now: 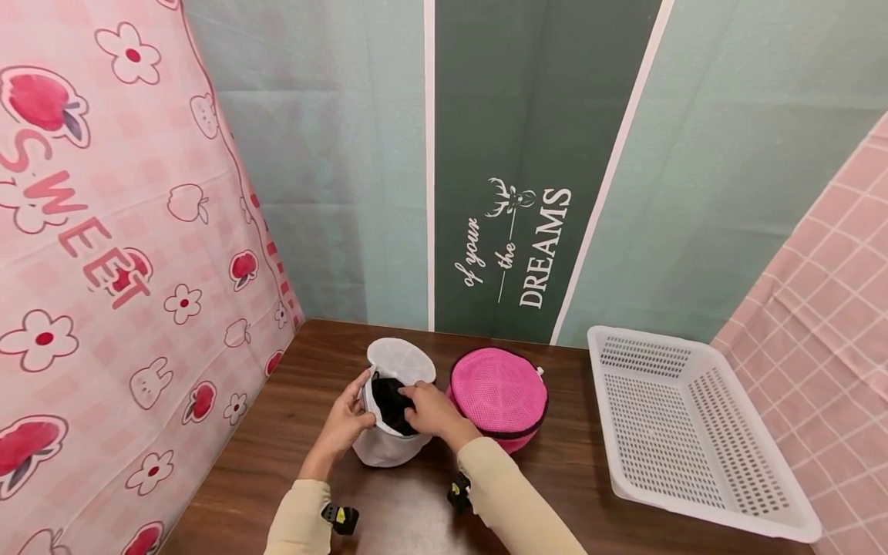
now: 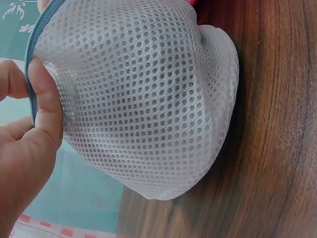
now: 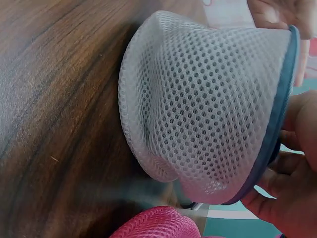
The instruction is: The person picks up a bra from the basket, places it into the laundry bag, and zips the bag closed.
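Observation:
A white mesh laundry bag (image 2: pixel 143 94) with a grey-blue zip rim stands on the wooden table, its round lid (image 1: pixel 401 357) flipped back. Black cloth (image 1: pixel 390 401) fills the mouth of the bag. My left hand (image 1: pixel 349 412) grips the left side of the rim, thumb outside, as the left wrist view shows. At the opening's right side, my right hand (image 1: pixel 432 411) reaches in and pinches the black cloth with curled fingers. From the right wrist, most of the cloth is hidden behind the mesh wall.
A pink round mesh bag (image 1: pixel 498 391) with a dark zip edge sits just right of the white one, close to my right forearm. Farther right lies a white plastic basket (image 1: pixel 659 432). Patterned cloth hangs along the back and both sides of the table (image 1: pixel 277 432).

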### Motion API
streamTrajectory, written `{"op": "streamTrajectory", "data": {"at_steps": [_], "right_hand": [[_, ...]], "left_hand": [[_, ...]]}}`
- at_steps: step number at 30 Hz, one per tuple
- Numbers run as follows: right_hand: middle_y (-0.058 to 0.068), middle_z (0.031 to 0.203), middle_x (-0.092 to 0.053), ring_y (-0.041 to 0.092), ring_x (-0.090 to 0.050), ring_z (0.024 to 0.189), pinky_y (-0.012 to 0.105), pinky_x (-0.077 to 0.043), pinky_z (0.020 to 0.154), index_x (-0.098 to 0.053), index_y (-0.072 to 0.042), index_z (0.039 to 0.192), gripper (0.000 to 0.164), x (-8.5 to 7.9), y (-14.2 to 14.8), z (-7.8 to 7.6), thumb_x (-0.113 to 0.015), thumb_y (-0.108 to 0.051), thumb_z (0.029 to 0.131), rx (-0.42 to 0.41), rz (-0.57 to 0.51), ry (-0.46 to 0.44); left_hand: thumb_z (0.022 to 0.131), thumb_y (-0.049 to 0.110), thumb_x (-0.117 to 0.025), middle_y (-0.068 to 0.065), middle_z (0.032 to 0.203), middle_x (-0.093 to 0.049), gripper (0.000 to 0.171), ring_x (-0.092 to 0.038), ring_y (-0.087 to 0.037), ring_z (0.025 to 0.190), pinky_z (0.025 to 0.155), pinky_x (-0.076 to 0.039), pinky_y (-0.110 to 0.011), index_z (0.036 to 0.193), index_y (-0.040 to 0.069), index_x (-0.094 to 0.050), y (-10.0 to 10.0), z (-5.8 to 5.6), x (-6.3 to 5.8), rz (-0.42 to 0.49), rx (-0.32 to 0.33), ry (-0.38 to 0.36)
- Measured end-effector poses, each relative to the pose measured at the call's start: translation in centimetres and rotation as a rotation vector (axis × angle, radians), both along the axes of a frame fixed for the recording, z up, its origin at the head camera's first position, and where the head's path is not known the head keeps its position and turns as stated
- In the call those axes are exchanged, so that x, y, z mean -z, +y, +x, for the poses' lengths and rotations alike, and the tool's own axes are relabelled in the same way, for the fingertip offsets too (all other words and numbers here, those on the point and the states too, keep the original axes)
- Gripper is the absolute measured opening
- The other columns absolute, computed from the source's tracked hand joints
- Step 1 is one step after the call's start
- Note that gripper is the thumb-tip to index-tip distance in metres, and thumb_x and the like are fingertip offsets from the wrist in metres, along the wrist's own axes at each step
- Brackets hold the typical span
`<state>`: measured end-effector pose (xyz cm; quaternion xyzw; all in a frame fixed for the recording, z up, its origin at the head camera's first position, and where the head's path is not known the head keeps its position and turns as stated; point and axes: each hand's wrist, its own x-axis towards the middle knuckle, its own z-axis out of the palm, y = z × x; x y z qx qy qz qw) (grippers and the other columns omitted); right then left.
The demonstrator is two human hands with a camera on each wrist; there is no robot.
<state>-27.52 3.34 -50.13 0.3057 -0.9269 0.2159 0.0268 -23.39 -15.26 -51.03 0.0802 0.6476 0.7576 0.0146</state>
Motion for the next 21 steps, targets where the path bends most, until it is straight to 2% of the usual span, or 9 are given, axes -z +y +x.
{"op": "streamTrajectory", "data": {"at_steps": [2,5,7,10,12,15,21], "right_hand": [[0.017,0.112,-0.057,0.03,-0.053,0.105,0.038,-0.042,0.089,-0.055,0.001,0.125,0.048,0.0,0.2,0.1,-0.063,-0.012,0.08,0.065,-0.062,-0.039],[0.024,0.115,-0.053,0.035,-0.05,0.109,0.043,-0.04,0.091,-0.049,0.009,0.126,0.053,0.0,0.3,0.2,-0.062,-0.009,0.078,0.192,-0.156,-0.082],[0.027,0.11,-0.054,0.038,-0.051,0.106,0.044,-0.041,0.089,-0.05,0.013,0.119,0.049,0.0,0.4,0.3,-0.061,-0.007,0.076,0.27,-0.179,-0.1],[0.028,0.099,-0.055,0.041,-0.053,0.099,0.046,-0.043,0.085,-0.051,0.015,0.106,0.036,-0.2,0.5,0.4,-0.058,-0.005,0.078,0.351,-0.157,-0.139],[0.026,0.093,-0.056,0.043,-0.054,0.096,0.046,-0.043,0.083,-0.053,0.014,0.098,0.026,-0.3,0.5,0.4,-0.057,-0.004,0.079,0.386,-0.125,-0.176],[0.024,0.09,-0.059,0.042,-0.055,0.094,0.045,-0.043,0.082,-0.056,0.012,0.093,0.02,-0.1,0.5,0.4,-0.057,-0.001,0.078,0.409,-0.115,-0.228],[0.019,0.078,-0.06,0.038,-0.058,0.08,0.044,-0.045,0.07,-0.058,0.005,0.077,0.007,0.4,0.4,0.2,-0.054,0.002,0.073,0.451,-0.248,-0.231]], "left_hand": [[0.065,-0.024,-0.045,-0.024,0.142,-0.03,0.083,-0.045,-0.038,0.108,0.063,-0.044,-0.023,0.143,-0.004,-0.026,-0.1,0.1,-0.1,-0.057,-0.026,-0.006],[0.063,-0.022,-0.048,-0.026,0.134,-0.037,0.08,-0.052,-0.032,0.09,0.059,-0.045,-0.024,0.14,-0.008,-0.03,-0.4,0.2,-0.4,-0.191,-0.079,-0.002],[0.063,-0.021,-0.05,-0.027,0.129,-0.04,0.078,-0.052,-0.025,0.08,0.057,-0.045,-0.024,0.138,-0.01,-0.033,-0.6,0.2,-0.5,-0.283,-0.111,0.008],[0.061,-0.02,-0.053,-0.029,0.125,-0.042,0.076,-0.049,-0.023,0.075,0.057,-0.045,-0.025,0.135,-0.012,-0.036,-0.8,0.2,-0.6,-0.383,-0.134,0.036],[0.061,-0.018,-0.055,-0.03,0.123,-0.043,0.076,-0.049,-0.024,0.075,0.059,-0.044,-0.026,0.134,-0.012,-0.038,-0.9,0.1,-0.6,-0.442,-0.141,0.056],[0.059,-0.016,-0.057,-0.03,0.118,-0.045,0.075,-0.048,-0.024,0.078,0.065,-0.042,-0.027,0.132,-0.012,-0.041,-1.0,0.1,-0.6,-0.524,-0.152,0.069],[0.059,-0.014,-0.058,-0.026,0.115,-0.047,0.073,-0.047,-0.022,0.075,0.065,-0.041,-0.028,0.131,-0.011,-0.044,-1.1,0.1,-0.6,-0.563,-0.162,0.059]]}}
